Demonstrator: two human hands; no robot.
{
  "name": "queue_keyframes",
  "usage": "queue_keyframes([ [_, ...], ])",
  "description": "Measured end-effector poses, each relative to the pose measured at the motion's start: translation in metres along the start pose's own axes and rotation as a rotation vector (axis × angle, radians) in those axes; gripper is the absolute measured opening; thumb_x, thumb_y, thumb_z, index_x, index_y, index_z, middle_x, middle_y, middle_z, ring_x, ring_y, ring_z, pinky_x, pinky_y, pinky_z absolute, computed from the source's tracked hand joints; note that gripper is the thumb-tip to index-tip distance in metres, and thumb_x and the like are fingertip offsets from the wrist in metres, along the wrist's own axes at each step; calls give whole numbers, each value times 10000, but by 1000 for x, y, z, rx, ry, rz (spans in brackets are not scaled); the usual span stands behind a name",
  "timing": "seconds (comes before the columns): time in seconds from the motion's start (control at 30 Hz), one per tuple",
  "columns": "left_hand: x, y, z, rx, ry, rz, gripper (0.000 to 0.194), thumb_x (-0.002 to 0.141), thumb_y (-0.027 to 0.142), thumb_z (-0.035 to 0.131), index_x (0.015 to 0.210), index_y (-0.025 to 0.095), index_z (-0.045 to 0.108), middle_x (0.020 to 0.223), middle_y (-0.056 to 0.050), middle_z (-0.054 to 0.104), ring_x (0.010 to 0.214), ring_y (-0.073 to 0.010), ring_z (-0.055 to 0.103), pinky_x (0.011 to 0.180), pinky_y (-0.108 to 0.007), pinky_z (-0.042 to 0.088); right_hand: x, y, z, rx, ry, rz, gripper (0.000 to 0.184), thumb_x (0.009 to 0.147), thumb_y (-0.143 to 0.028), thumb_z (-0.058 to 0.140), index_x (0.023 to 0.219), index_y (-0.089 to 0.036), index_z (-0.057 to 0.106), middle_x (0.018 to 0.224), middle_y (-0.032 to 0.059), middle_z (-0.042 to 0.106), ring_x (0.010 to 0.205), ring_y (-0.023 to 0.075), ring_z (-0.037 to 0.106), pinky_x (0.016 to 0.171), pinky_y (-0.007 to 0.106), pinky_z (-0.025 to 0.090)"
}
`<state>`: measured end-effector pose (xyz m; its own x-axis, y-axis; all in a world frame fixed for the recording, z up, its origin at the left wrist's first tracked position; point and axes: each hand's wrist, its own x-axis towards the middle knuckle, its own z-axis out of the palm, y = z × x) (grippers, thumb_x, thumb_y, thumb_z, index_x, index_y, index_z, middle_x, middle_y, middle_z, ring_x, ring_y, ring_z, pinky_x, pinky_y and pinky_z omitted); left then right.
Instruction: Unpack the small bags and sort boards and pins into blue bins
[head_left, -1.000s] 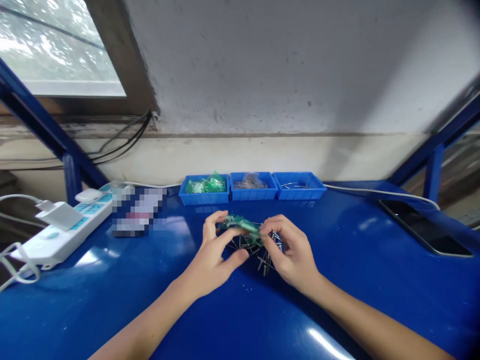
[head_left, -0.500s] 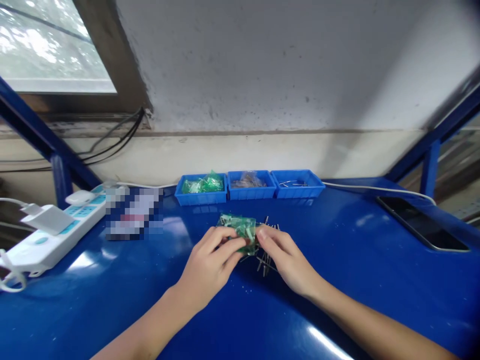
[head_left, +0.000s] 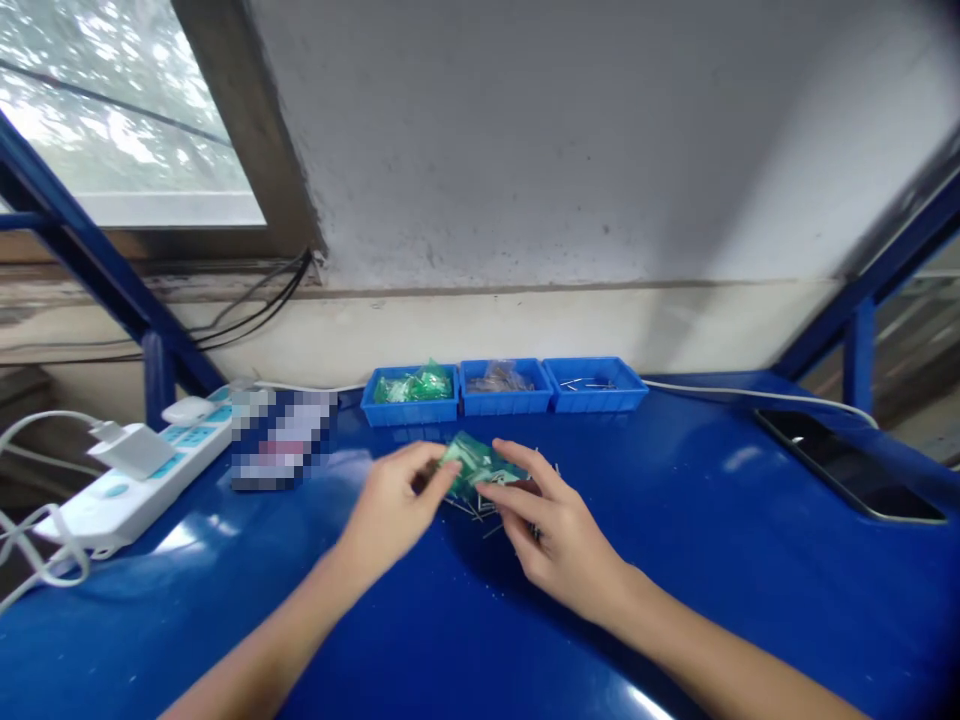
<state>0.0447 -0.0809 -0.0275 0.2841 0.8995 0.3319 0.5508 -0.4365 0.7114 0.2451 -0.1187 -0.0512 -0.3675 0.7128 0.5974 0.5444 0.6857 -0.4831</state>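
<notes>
A small green clear plastic bag [head_left: 472,462] is held up over the table, with pale pieces visible in or against it. My left hand [head_left: 401,490] pinches its left edge between thumb and fingers. At the bag's right side is my right hand [head_left: 551,515], its fingers apart and the tips touching the bag. Beneath both hands lies a loose pile of thin metal rods [head_left: 469,508], partly covered by the bag and fingers.
Along the wall stand three blue bins: one with green bags [head_left: 412,412], one with brownish clear packets [head_left: 506,402], one with thin metal pieces [head_left: 596,400]. A white power strip [head_left: 135,495] and a pixelated item [head_left: 285,445] lie left. A dark phone [head_left: 847,465] lies right.
My right hand has loosened and spread its fingers at the bag's right side. The bag has tilted, and my left hand has shifted to its left edge. The camera view has moved slightly.
</notes>
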Motion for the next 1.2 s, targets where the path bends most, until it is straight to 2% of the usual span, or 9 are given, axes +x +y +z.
queue_keyframes([
  [0.13,54,-21,-48,406,217,163,246,851,342,508,980,195,657,974,-55,693,852,-206,628,821,-326,463,1,1,-4,-11,-39,120,273,890,-204,467,1109,-200,629,1341,143,380,1175,251,492,931,410,492],
  [0.33,108,-71,-90,680,-41,98,339,844,381,434,1047,220,652,1070,-61,685,954,-238,626,854,-316,444,2,10,-9,-27,-66,194,245,891,-264,477,1080,-219,626,1246,126,403,1115,244,508,900,439,499],
  [0.43,113,-90,-86,782,-225,7,351,830,403,438,1058,257,662,1053,-52,701,939,-259,638,805,-313,450,3,11,-11,-21,-70,188,244,893,-271,475,1075,-209,625,1225,126,408,1115,241,496,913,442,483],
  [0.57,109,-95,-75,751,-263,-64,356,828,406,456,1047,237,678,963,-69,720,872,-263,649,771,-320,456,3,8,-13,-4,-115,218,261,900,-290,464,1099,-214,614,1226,127,406,1081,235,514,879,443,494],
  [0.73,76,-58,-45,909,18,-52,445,894,457,370,1208,238,598,1242,-132,574,1135,-388,467,868,-540,378,4,9,-14,-6,-143,220,265,897,-299,471,1102,-208,611,1201,127,428,1127,255,481,870,438,492],
  [0.8,58,-43,-25,842,107,70,440,921,435,344,1197,203,595,1220,-126,571,1115,-328,478,905,-494,381,4,14,-14,-17,-122,202,255,892,-287,483,1095,-197,610,1163,124,453,1104,246,487,897,437,471],
  [0.9,40,-36,3,647,-174,164,387,906,411,419,1226,248,561,1181,-70,605,1129,-272,480,927,-440,400,6,21,-13,-14,-80,177,232,884,-216,485,1089,-192,590,1090,112,490,1037,225,502,888,409,465],
  [1.0,34,-47,17,544,-338,78,427,880,377,476,1303,318,474,1296,-53,543,1231,-293,412,952,-501,372,7,26,-12,16,-45,179,203,870,-106,435,1011,-181,560,1011,99,511,957,205,509,829,370,471],
  [1.2,28,-59,10,457,-212,-67,424,816,334,549,1220,207,539,1087,-95,600,1092,-300,498,900,-462,418,8,26,-12,59,11,164,180,841,-45,390,874,-186,497,922,73,498,872,187,488,732,315,437],
])
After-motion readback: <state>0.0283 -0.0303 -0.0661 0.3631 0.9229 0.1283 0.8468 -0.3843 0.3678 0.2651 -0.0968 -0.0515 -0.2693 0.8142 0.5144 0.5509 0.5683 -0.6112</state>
